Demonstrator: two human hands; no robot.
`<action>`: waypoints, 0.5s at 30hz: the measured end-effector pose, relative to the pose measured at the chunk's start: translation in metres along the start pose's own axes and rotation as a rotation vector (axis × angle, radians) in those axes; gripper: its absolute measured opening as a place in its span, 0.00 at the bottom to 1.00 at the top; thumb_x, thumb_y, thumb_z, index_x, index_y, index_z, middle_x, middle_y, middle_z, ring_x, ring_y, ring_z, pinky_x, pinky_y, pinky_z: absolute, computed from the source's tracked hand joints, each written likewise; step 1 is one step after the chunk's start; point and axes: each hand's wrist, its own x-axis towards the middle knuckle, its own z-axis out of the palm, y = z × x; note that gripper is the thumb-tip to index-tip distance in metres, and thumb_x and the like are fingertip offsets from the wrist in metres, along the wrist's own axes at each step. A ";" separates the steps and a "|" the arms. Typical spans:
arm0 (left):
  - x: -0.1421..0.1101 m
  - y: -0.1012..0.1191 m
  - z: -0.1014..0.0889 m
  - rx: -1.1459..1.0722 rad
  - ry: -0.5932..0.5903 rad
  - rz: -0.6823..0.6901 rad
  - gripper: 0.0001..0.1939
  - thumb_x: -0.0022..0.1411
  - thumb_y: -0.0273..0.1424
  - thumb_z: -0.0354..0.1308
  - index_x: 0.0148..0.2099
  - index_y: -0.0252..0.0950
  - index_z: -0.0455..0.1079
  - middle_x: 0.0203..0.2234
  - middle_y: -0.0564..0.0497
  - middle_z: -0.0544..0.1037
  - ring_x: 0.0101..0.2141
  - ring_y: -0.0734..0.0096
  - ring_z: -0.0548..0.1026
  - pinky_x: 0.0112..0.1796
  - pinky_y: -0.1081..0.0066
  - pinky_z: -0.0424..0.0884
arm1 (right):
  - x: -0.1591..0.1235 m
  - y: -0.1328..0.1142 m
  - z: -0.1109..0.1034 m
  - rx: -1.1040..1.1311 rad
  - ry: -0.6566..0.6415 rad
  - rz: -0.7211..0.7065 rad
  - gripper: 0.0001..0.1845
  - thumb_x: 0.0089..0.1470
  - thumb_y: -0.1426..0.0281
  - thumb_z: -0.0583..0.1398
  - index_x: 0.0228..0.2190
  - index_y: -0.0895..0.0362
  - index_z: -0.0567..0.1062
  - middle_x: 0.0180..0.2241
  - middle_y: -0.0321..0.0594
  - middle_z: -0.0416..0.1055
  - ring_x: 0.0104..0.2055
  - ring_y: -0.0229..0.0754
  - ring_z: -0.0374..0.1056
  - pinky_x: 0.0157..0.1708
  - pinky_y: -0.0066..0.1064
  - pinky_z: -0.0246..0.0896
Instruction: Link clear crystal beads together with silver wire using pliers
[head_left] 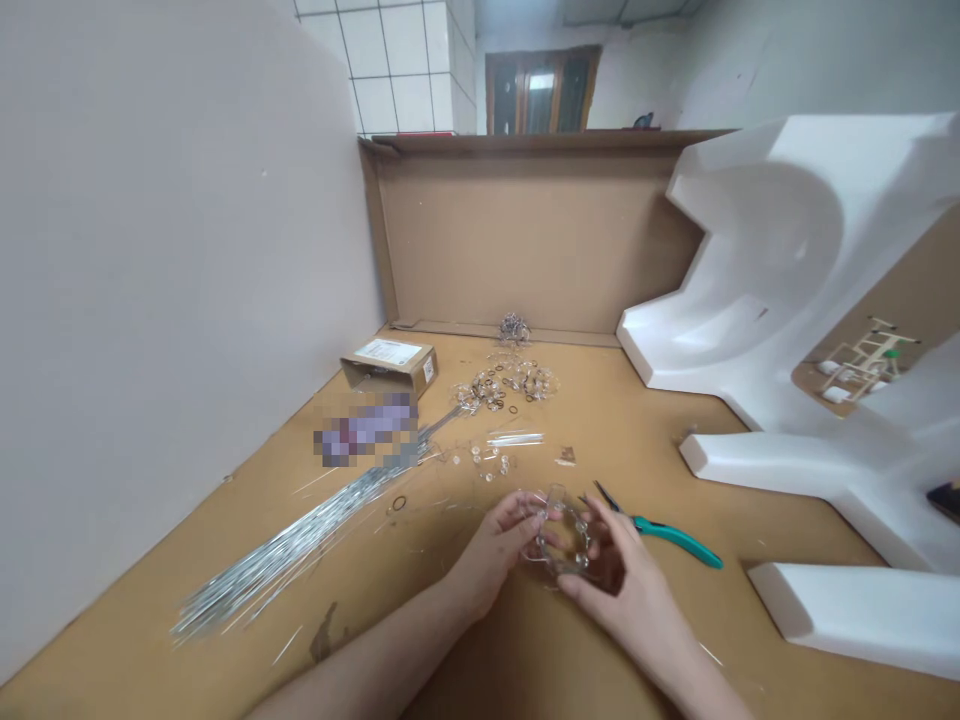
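Observation:
Both hands meet low over the brown tabletop around a small ring of clear beads on wire. My left hand pinches its left side with fingertips together. My right hand cups it from the right and below, fingers curled round it. Green-handled pliers lie just right of my right hand, untouched. A bundle of thin silver wires stretches to the left of my left hand.
Loose clear beads and small rings lie further back, near a small cardboard box. A cardboard wall closes the back, a pale wall the left. Big white foam pieces crowd the right side.

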 end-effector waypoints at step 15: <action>-0.014 0.002 0.018 0.066 -0.157 0.057 0.20 0.51 0.33 0.62 0.45 0.38 0.60 0.39 0.47 0.70 0.34 0.68 0.73 0.33 0.69 0.68 | -0.003 -0.005 -0.008 -0.254 -0.095 -0.171 0.26 0.44 0.62 0.58 0.47 0.49 0.60 0.48 0.42 0.60 0.36 0.41 0.66 0.37 0.35 0.62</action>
